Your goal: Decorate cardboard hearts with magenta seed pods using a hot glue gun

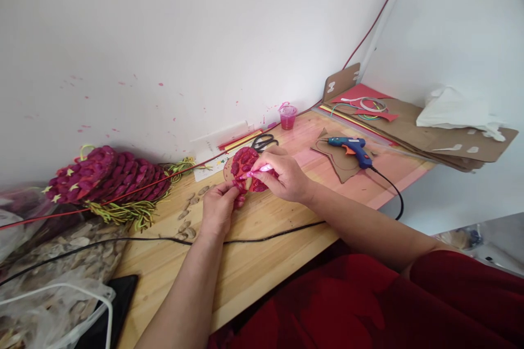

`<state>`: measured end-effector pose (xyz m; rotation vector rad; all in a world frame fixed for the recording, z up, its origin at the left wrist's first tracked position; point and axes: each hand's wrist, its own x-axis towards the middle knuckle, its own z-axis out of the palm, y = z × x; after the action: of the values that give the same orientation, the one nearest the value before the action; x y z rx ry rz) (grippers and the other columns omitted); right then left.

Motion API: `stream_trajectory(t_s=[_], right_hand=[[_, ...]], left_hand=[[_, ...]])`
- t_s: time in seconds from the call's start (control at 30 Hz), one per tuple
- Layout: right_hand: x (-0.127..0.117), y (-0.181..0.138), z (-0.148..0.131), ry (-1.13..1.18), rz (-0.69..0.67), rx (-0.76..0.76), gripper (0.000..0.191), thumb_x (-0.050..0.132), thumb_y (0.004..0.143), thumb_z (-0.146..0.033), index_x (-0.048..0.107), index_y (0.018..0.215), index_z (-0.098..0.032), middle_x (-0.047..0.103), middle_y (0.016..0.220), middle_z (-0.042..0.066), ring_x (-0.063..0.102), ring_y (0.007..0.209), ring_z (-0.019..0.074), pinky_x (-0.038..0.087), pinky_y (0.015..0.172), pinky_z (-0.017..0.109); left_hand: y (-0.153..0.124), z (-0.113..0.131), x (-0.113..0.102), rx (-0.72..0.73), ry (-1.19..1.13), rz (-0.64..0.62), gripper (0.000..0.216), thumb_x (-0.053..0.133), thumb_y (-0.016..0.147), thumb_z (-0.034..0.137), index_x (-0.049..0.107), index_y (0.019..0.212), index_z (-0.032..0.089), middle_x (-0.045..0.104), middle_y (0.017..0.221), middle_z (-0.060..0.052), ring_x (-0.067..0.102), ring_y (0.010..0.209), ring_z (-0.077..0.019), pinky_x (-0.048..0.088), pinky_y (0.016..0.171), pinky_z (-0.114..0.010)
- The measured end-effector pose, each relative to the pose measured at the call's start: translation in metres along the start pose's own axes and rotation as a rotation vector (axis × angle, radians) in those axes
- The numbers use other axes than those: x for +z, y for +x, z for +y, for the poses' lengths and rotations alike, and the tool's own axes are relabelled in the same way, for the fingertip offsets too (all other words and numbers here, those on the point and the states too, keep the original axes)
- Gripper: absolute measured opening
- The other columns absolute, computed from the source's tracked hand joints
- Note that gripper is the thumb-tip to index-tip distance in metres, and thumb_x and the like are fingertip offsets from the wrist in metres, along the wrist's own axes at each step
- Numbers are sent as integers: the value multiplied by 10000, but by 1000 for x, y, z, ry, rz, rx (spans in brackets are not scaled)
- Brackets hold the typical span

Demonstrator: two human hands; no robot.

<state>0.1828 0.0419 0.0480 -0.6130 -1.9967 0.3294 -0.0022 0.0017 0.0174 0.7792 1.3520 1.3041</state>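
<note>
On the table lies a round red disc (244, 157) covered with bumpy shells painted magenta; one pale unpainted patch shows near its lower edge. My left hand (219, 204) pinches the disc's near-left edge between thumb and fingers. Over the disc, my right hand (289, 176) is closed around a slim pink-and-white paintbrush (266, 168), its tip down at the shells near my left fingertips. Loose brown shells (184, 226), which look like peanut shells, are scattered left of my left hand. A small clear cup (287, 118) of pink paint stands by the wall.
Finished-looking magenta shell pieces (110, 174) with yellow-green tassels are stacked at left, above a plastic bag of shells (82, 251). Black scissors (264, 142) lie behind the disc. A blue glue gun (351, 148) rests on cut cardboard. A black cord (266, 238) crosses the table.
</note>
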Motion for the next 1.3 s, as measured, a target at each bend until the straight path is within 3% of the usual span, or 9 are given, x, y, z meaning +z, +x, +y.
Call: stream_trajectory(t_s=[0.43, 0.63, 0.77, 0.93, 1.07, 1.17, 1.3], right_hand=[[-1, 1, 6, -23, 25, 38, 70, 587, 921, -255, 625, 903, -199, 670, 849, 50, 582, 861, 204, 434, 849, 377], [-6, 2, 7, -11, 112, 121, 111, 548, 936, -282, 600, 883, -200, 657, 841, 50, 594, 846, 196, 463, 798, 345], [-32, 13, 15, 37, 196, 291, 165, 536, 948, -357, 586, 926, -202, 646, 814, 14, 597, 722, 154, 463, 671, 281], [-85, 57, 54, -236, 276, 408, 180, 530, 930, -368, 599, 923, -203, 684, 828, 7, 618, 748, 166, 447, 691, 277], [-107, 95, 94, -568, 168, 587, 215, 544, 915, -370, 649, 923, -183, 709, 868, 56, 629, 826, 212, 441, 754, 307], [-105, 110, 117, -758, 33, 678, 285, 498, 936, -405, 676, 989, -188, 719, 1000, 98, 613, 965, 258, 436, 823, 346], [-94, 117, 137, -827, -101, 786, 292, 539, 909, -419, 709, 1000, -199, 719, 1057, 115, 548, 1130, 314, 423, 899, 413]], left_hand=[[2, -1, 0, -20, -64, 32, 297, 820, 492, 246, 695, 721, 104, 636, 565, -9, 523, 430, -80, 422, 425, -195], [4, -1, -2, -41, -82, 54, 334, 843, 458, 230, 700, 729, 97, 639, 567, -14, 530, 442, -76, 425, 423, -182], [5, -1, -3, -63, -125, 40, 356, 873, 452, 223, 711, 740, 90, 669, 609, -29, 563, 476, -80, 463, 450, -177], [5, 1, -2, -96, -167, 25, 313, 867, 484, 158, 731, 755, 83, 695, 652, -44, 576, 484, -78, 489, 465, -172], [6, 0, -2, -101, -174, 57, 254, 847, 503, 100, 728, 728, 86, 684, 619, -38, 579, 479, -81, 493, 452, -159], [7, -1, -3, -106, -185, 59, 236, 840, 518, 81, 729, 725, 88, 690, 628, -41, 576, 476, -78, 491, 445, -154], [9, -2, -4, -109, -194, 49, 281, 861, 487, 85, 736, 739, 86, 709, 676, -51, 581, 486, -79, 491, 445, -158]])
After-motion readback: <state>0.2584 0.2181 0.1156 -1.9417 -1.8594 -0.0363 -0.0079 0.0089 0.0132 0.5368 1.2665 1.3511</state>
